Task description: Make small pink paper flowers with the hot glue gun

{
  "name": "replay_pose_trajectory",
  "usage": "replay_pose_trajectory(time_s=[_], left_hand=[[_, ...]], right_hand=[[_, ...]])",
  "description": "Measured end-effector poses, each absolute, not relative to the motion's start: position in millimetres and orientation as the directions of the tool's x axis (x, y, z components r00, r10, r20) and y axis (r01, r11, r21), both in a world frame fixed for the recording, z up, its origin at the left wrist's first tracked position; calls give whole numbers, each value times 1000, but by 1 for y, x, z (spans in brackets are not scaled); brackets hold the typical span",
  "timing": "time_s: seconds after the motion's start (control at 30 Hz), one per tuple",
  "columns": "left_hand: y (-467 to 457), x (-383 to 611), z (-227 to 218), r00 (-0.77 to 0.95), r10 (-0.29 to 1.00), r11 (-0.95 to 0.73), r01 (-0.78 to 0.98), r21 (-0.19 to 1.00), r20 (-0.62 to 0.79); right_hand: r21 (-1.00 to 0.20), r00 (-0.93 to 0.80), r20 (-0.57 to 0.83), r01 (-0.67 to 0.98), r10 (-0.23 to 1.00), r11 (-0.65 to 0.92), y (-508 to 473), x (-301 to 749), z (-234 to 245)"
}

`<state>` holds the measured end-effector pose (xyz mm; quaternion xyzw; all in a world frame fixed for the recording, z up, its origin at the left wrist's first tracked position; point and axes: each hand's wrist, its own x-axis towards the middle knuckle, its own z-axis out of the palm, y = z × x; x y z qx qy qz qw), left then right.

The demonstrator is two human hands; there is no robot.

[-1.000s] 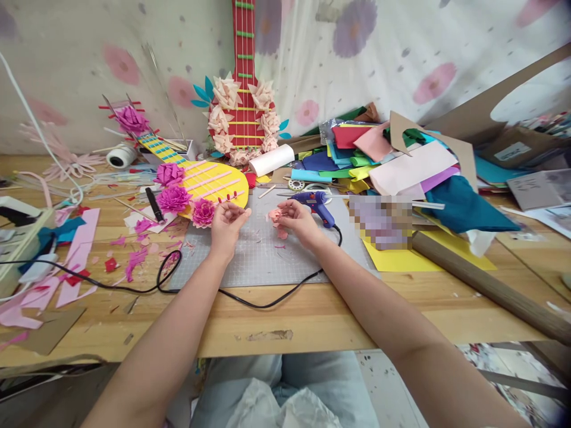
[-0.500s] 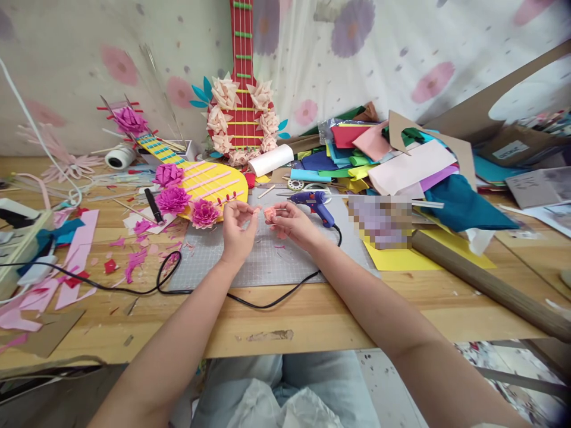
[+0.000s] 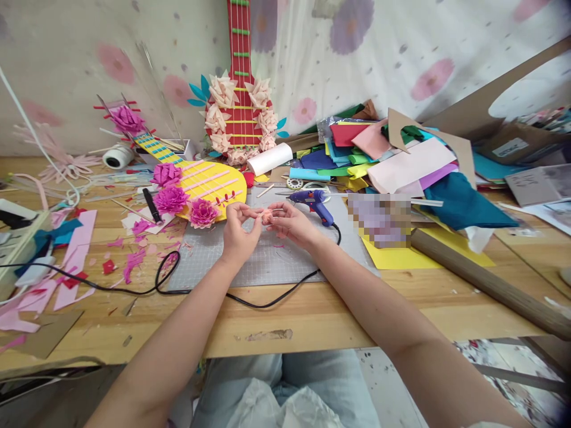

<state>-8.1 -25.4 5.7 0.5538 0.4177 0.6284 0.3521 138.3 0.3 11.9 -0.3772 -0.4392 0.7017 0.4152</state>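
Note:
A small pink paper flower [image 3: 266,216] is pinched between the fingertips of my left hand [image 3: 239,232] and my right hand [image 3: 289,223], a little above the grey cutting mat [image 3: 263,261]. Both hands are closed on it, fingers curled. Just behind my right hand lies a blue glue gun [image 3: 316,203], its black cord [image 3: 250,300] looping across the mat toward the left. A yellow paper guitar [image 3: 209,185] with magenta flowers [image 3: 172,199] lies just left of my left hand.
A red paper guitar [image 3: 239,89] with cream flowers leans on the back wall. Coloured paper sheets [image 3: 392,160] pile at the right, with a cardboard tube [image 3: 486,285] in front. Pink scraps [image 3: 75,255] and a power strip [image 3: 18,238] lie at the left.
My right hand lifted the pink flower off the mat and both hands came together, so the left fingertips now pinch it too.

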Motion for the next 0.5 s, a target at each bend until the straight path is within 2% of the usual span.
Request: replay_pose_trajectory(time_s=[0.17,0.27,0.37,0.5], left_hand=[[-26,-12,2,-71,881,-457,124,881,467],[-26,-12,0,-33,869,-482,159,861,493],[-28,-11,1,-25,875,-478,124,870,484],[-27,-8,5,-66,899,-435,-5,901,433]], right_hand=[[-897,-454,-162,-303,876,-323,-1,143,18],[-900,-439,-177,-290,881,-325,0,143,18],[-900,-418,-182,-293,890,-322,0,141,15],[-905,-416,-181,-285,891,-317,1,141,12]])
